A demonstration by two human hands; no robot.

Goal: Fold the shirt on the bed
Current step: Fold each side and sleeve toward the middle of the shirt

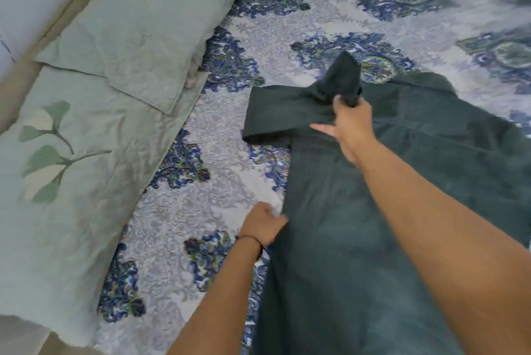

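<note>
The dark green shirt (359, 239) is lying flat on the bed (201, 205) in the centre and lower right of the frame; its long axis is running from the bottom edge up toward the upper centre, with one sleeve (275, 116) sticking out leftward. The right hand (350, 124) is gripping a raised bunch of cloth at the shirt's upper end; the left hand (264, 222) is pinching its left edge lower down. Two pale green leaf-print pillows (129, 38) are lying at the left.

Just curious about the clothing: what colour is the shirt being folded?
Plain dark green shirt, seen best in the head view.
</note>
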